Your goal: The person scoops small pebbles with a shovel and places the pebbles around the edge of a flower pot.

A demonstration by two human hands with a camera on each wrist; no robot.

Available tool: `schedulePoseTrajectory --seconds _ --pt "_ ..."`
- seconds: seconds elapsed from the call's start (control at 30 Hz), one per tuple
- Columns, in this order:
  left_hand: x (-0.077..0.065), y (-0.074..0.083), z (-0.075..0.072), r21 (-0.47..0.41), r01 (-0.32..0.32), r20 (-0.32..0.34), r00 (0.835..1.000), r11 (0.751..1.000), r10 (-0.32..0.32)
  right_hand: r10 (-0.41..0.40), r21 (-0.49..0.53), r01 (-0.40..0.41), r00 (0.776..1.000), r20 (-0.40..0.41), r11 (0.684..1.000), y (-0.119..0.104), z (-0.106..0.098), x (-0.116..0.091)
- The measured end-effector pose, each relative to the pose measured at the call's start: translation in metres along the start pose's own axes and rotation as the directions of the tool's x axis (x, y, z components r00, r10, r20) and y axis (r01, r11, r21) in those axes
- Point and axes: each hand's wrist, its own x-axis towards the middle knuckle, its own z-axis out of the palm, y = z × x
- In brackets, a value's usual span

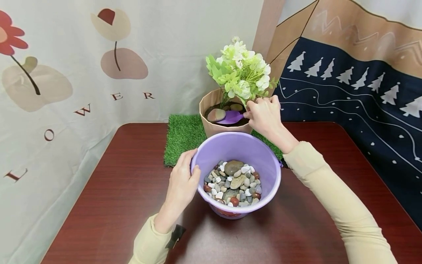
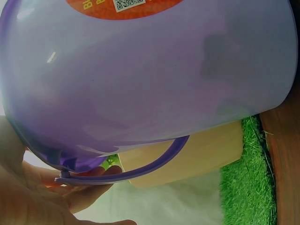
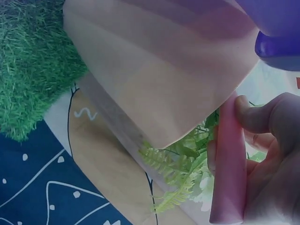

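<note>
My right hand (image 1: 265, 115) grips the pink handle of a small garden trowel (image 3: 229, 159). The trowel's purple blade (image 1: 230, 117) lies over dark soil in a beige flowerpot (image 1: 211, 126), beside a smooth stone (image 1: 216, 115). Green leaves and white flowers (image 1: 242, 69) rise from this pot. On the near side stands a purple bucket (image 1: 273, 176) holding several mixed pebbles (image 1: 230, 183). My left hand (image 1: 181, 179) rests against the bucket's left rim, its fingers fairly straight. In the left wrist view those fingers lie behind the bucket's curved handle (image 2: 154, 164).
An artificial grass mat (image 1: 181, 135) lies under the pot on the dark red table (image 1: 132, 176). Printed cloths hang behind: a pale one with flowers and letters (image 1: 165, 73), and a navy one with white trees (image 1: 346, 84) at right.
</note>
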Motion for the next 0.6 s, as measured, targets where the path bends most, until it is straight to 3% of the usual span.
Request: schedulePoseTrajectory --seconds 0.6 --pt "0.0004 -0.0002 0.0003 -0.004 0.002 0.002 1.000 1.000 -0.002 -0.001 0.002 0.001 0.998 0.059 1.000 0.0016 0.0072 0.0066"
